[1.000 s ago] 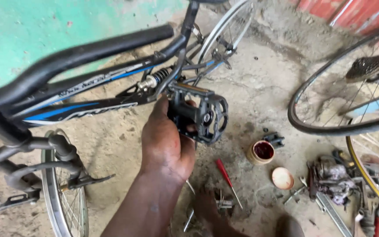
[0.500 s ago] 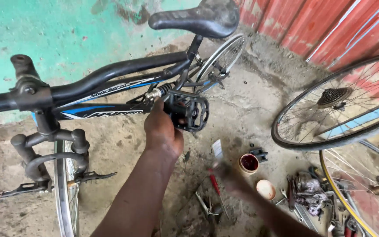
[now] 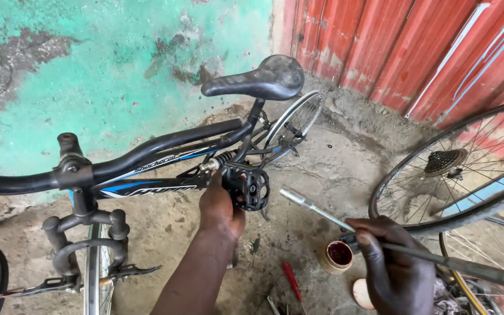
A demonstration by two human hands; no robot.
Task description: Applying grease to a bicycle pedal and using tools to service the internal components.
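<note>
The bicycle [image 3: 147,169] is cut off at the left edge. The left hand [image 3: 220,207] reaches far, its fingers hidden behind the black pedal [image 3: 251,188] it grips. Right, the right hand [image 3: 392,262] closes its fingers around a long metal rod [image 3: 322,213], angled over a small tin [image 3: 338,255].

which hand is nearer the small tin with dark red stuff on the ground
Right. The right hand, holding a long metal rod, is just beside the tin; the left hand is up at the black pedal.
</note>
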